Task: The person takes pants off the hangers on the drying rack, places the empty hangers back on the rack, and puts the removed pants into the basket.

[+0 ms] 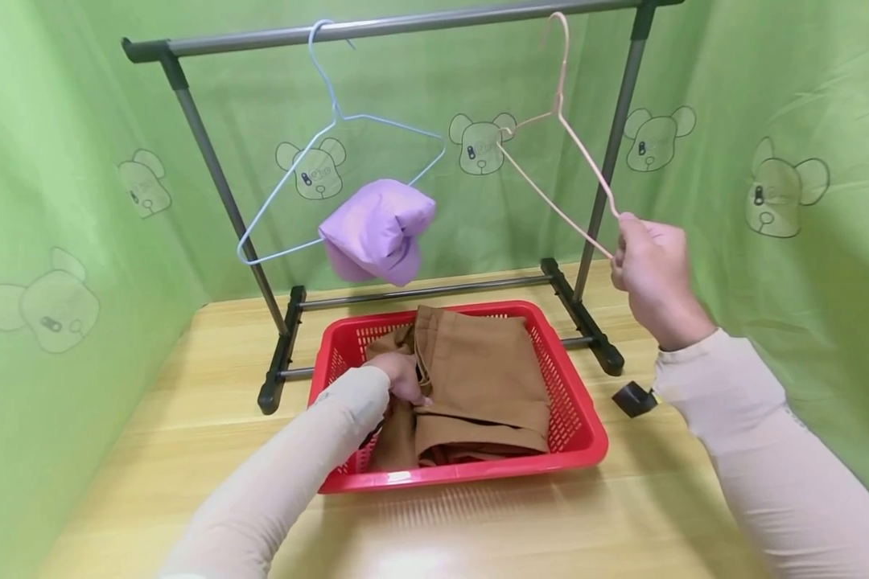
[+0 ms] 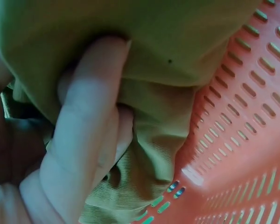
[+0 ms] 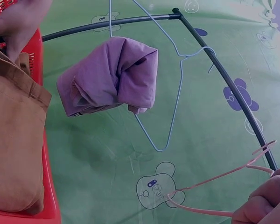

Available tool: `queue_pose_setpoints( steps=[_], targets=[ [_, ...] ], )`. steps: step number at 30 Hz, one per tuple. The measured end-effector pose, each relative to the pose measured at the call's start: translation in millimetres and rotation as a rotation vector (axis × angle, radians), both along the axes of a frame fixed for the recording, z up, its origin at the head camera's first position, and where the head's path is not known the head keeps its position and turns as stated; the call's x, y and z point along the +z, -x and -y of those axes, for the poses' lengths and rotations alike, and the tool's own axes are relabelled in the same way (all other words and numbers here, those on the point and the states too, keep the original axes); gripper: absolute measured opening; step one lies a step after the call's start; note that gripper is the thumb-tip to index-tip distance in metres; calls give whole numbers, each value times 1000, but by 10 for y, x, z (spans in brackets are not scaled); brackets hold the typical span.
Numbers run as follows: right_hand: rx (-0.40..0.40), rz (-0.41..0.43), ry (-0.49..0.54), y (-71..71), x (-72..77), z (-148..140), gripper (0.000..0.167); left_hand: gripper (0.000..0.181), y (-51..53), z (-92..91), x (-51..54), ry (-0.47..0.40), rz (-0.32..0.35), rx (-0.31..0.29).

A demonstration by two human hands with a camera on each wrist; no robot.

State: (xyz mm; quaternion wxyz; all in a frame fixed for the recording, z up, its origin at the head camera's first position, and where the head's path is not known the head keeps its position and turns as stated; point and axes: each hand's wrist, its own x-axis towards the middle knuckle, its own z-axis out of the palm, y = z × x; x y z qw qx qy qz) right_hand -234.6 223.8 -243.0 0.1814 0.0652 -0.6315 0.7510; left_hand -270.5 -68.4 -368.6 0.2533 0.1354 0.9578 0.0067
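Note:
My left hand [image 1: 403,378] reaches into a red basket [image 1: 586,418] and grips folded brown trousers [image 1: 478,362]. In the left wrist view, its fingers [image 2: 86,102] curl into the brown cloth [image 2: 154,112]; the thumb's hold is partly hidden. At the right, my right hand [image 1: 652,261] pinches the lower corner of a pink hanger [image 1: 582,149], whose hook is on the rack's top bar. A blue hanger [image 1: 282,181] hangs at the left of the bar. Over its lower bar lies a bunched purple garment [image 1: 376,229], apart from both hands.
The grey metal rack [image 1: 434,22] stands behind the basket on black feet [image 1: 278,362]. A small black object [image 1: 633,399] lies by the right sleeve on the wooden table [image 1: 210,402]. Green curtains [image 1: 36,201] with bear faces surround the sides and back.

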Motion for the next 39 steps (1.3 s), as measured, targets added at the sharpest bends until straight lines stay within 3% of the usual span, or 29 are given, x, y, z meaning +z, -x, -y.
queue_pose_setpoints(
  steps=[5,7,14,19,23,28,34,39],
  targets=[
    [6,19,2,-8,-8,-4,45,55,17,0,-17,59,30,-16],
    [9,17,3,-8,-14,-5,45,55,24,6,-33,32,42,14],
    [14,1,22,0,-24,-12,44,70,-42,67,-40,-361,181,288],
    [24,-11,39,4,-32,-8,45,78,-122,147,21,-538,246,387],
    [19,-10,37,0,-22,-10,45,87,-152,217,80,-499,195,357],
    [16,-5,36,-9,4,-22,43,78,-193,296,189,-470,114,278],
    [25,-2,40,-18,28,-35,44,55,-287,405,320,-593,66,343],
    [18,-5,42,-22,53,-29,44,50,-336,490,389,-625,-45,370]
  ],
)
